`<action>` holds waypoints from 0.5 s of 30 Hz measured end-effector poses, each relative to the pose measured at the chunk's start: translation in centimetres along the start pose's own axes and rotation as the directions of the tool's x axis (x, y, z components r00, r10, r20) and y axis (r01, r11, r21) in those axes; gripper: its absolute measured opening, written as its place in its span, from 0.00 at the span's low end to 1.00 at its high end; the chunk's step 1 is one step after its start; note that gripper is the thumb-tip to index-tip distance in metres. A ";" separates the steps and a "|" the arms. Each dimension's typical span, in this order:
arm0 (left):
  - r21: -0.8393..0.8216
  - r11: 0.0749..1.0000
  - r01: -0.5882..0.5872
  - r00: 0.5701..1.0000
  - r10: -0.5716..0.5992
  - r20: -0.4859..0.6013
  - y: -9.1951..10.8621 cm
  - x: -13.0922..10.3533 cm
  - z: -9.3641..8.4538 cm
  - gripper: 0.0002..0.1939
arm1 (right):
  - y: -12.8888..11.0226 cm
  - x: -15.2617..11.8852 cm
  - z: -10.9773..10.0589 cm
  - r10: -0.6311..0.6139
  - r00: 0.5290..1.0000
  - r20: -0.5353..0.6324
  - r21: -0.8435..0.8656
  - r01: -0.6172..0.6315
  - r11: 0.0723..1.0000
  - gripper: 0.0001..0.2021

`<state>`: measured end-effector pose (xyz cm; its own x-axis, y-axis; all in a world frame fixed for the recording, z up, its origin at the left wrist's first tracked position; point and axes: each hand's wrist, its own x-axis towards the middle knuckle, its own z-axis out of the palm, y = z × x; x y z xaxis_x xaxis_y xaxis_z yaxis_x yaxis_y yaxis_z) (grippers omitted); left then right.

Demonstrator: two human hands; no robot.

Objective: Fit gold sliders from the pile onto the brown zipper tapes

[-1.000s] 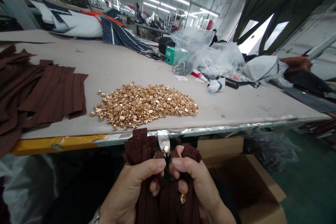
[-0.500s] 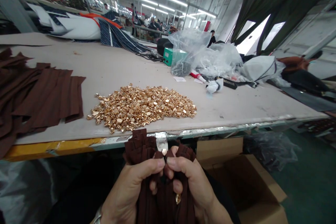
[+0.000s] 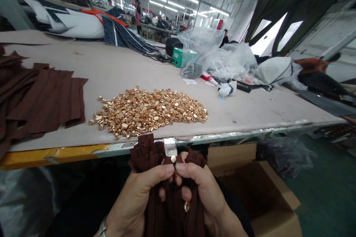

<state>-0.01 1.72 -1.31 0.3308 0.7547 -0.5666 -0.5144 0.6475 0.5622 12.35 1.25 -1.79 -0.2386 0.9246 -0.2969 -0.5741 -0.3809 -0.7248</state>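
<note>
Both hands meet just below the table's front edge, thumb tips almost touching. My left hand (image 3: pixel 141 187) is closed on a bunch of dark brown fabric strips (image 3: pixel 146 153). Closed likewise, my right hand (image 3: pixel 204 189) grips more brown strips. Between the thumbs, a small gold metal piece (image 3: pixel 173 159) sits on the brown fabric. A second gold piece (image 3: pixel 187 206) hangs under the right fingers. On the table, a heap of gold pieces (image 3: pixel 155 111) lies beyond the hands, with a pile of brown strips (image 3: pixel 47 100) at its left.
The pale table (image 3: pixel 250 109) has a taped front edge. Clear plastic bags (image 3: pixel 217 52) and a green box (image 3: pixel 178 57) stand at the back. An open cardboard box (image 3: pixel 236 159) is on the floor at the right. Several people are in the background.
The view has shifted slightly. Both hands keep their hold and their thumbs remain together around the small gold piece, with little other movement.
</note>
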 end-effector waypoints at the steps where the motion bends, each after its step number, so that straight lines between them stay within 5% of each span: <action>1: 0.008 1.000 -0.017 1.000 0.017 -0.001 0.0 0.0 0.0 0.06 | 0.0 0.0 0.0 -0.006 1.000 -0.006 -0.007 0.006 1.000 0.10; 15: 0.138 0.976 -0.168 0.986 0.165 0.032 0.5 0.2 0.2 0.09 | -0.1 0.2 0.1 -0.091 0.994 -0.060 -0.148 0.081 0.986 0.12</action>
<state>-0.06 2.26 -1.04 0.2661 0.8544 -0.4464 -0.4488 0.5196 0.7270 12.24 1.43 -1.69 -0.1377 0.9538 -0.2668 -0.4689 -0.3001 -0.8307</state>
